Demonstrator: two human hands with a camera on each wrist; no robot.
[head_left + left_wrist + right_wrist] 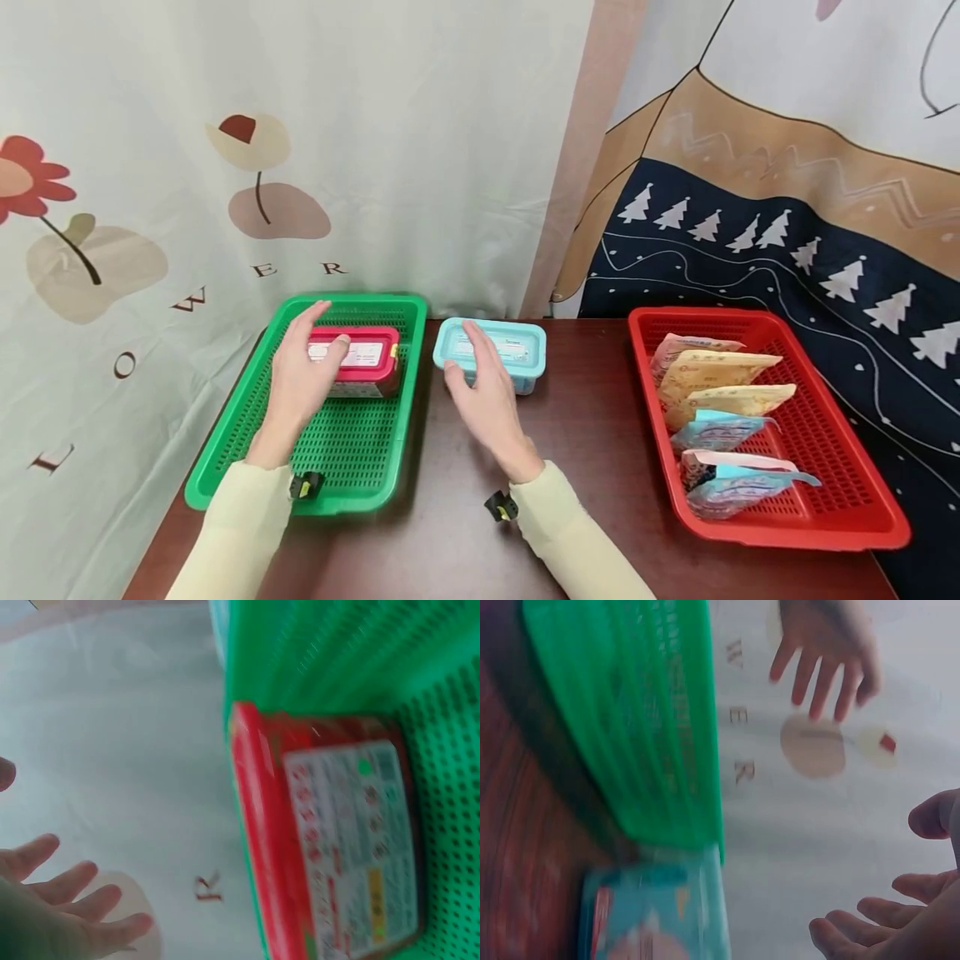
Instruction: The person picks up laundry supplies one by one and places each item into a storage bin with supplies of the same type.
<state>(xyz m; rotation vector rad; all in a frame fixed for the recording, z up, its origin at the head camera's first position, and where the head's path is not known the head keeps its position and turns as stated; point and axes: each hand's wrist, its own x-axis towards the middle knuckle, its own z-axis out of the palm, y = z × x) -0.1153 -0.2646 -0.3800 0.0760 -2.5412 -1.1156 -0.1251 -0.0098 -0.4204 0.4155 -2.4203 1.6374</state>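
My left hand (302, 375) hovers over the green basket (341, 492), fingers extended and thumb apart, with nothing held. Beneath and beside it in the basket sits a plastic tub with a red lid (386, 340) and a white label; the left wrist view shows the red-lidded tub (341, 847) from the side. Over the table, my right hand (487, 400) is also empty, its fingers spread. It overlaps the near side of a light-blue lidded tub (525, 343) in the head view. That blue tub (652, 915) stands close against the green basket's outer wall.
A red basket (847, 492) on the right holds several upright packets, among them a yellow packet (712, 372) and a blue packet (723, 429). The dark brown table (585, 433) ends at a printed curtain (465, 167) behind the baskets.
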